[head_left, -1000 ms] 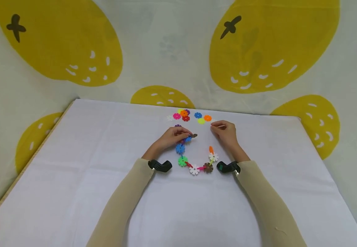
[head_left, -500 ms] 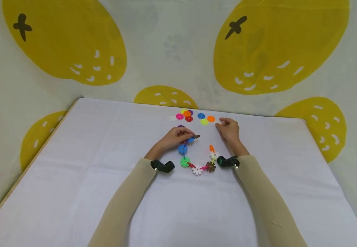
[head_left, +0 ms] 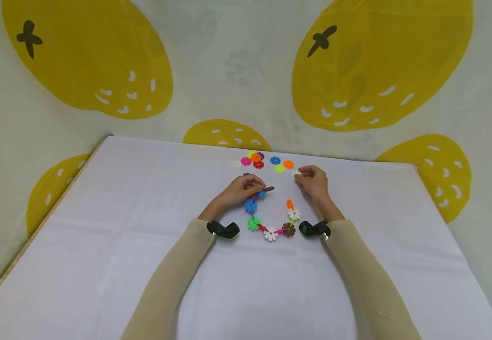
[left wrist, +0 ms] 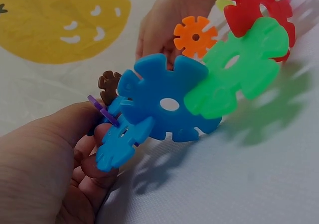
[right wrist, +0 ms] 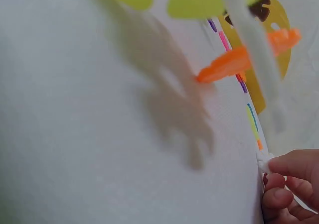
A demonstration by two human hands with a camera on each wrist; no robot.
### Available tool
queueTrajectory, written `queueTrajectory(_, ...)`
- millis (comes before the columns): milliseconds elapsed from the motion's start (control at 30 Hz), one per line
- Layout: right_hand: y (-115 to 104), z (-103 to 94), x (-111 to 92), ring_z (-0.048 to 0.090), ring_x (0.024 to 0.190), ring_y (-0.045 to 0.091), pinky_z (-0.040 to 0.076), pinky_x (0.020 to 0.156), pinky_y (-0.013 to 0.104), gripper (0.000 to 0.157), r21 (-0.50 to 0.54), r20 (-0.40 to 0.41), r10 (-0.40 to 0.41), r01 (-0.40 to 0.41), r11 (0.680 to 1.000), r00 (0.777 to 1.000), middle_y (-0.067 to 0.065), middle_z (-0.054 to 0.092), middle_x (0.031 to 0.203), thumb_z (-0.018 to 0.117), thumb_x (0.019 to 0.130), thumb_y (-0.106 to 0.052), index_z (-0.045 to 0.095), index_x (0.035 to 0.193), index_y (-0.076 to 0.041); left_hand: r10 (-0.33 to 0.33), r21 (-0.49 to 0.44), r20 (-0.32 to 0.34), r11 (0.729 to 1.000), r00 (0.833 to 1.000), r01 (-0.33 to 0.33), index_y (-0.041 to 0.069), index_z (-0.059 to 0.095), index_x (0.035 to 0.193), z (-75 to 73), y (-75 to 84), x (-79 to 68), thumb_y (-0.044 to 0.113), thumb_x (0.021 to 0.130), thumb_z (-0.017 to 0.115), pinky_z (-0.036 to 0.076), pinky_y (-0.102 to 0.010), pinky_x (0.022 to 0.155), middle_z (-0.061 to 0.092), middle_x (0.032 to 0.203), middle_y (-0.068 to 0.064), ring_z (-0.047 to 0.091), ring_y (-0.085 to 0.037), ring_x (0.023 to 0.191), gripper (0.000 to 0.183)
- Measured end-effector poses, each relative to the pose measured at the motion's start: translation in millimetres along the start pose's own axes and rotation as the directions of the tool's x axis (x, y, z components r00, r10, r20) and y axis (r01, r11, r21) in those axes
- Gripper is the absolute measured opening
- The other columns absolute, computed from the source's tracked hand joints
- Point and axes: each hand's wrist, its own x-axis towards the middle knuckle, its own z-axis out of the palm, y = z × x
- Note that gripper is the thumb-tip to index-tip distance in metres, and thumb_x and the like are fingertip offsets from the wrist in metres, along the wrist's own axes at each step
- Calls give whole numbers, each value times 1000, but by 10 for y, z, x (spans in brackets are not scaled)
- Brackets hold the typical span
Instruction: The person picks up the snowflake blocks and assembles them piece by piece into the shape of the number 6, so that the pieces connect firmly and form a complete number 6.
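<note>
A curved chain of interlocking snowflake discs lies on the white cloth in front of me, in blue, green, red, white, pink, brown and orange. My left hand grips its upper left end. At that end a brown disc pokes out past the fingers, beside blue discs and a thin purple one. Between thumb and fingers, my right hand pinches a loose white snowflake disc. Below that hand, an orange disc stands on edge at the chain's other end.
Towards the table's back edge lie several loose discs: pink, red, orange and white ones, then blue, yellow and another orange disc. A patterned cloth hangs behind the table.
My right hand reached out to the right of the loose discs, picked up the white disc and drew back slightly with it. The left hand keeps its grip on the chain.
</note>
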Motion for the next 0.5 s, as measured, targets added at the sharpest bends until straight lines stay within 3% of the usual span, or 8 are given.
queueTrajectory(333, 10, -1, -114, 53, 63, 11, 47, 57, 16, 31, 77, 80, 5, -11, 997, 997, 9, 56, 96, 63, 94, -14, 60, 122, -1, 7, 31, -2, 999, 1000, -7, 2, 66, 116, 2, -1, 3, 19, 98, 61, 52, -20, 72, 70, 96, -9, 62, -15, 76, 26)
queueTrajectory(500, 6, 37, -173, 54, 57, 9, 48, 55, 17, 33, 139, 158, -27, 5, 990, 987, 7, 58, 87, 64, 94, -12, 58, 122, 3, 10, 26, 4, 1000, 1000, -10, 3, 66, 116, -4, -11, 8, 19, 97, 62, 53, -21, 73, 70, 98, -9, 63, -16, 77, 25)
